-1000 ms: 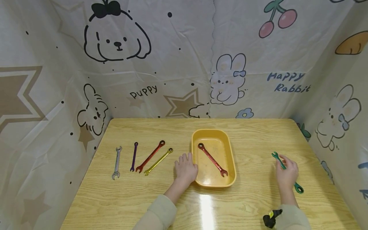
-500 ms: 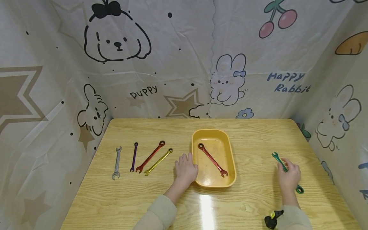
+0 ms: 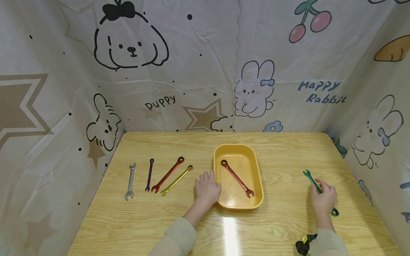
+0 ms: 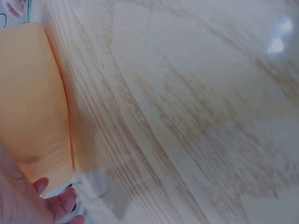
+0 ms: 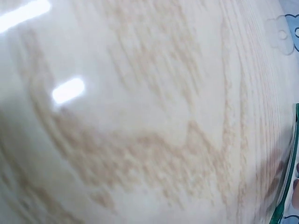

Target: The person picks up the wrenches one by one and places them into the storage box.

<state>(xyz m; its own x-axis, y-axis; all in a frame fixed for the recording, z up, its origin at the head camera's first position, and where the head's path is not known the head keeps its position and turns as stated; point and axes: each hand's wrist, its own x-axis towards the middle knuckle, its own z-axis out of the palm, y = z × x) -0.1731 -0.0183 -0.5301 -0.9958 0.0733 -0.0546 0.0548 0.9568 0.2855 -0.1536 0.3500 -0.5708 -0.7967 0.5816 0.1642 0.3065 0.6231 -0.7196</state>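
The head view looks forward and down from above the near edge of the tabletop [image 3: 282, 153], taking in its whole width. The left wrist view sits very close to the wood, facing the yellow tray [image 4: 28, 102] wall, which the head view shares. The right wrist view lies equally close, blurred.

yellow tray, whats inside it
One red metal wrench lies diagonally inside the yellow plastic tray. The near inner wall is hidden behind its rim.
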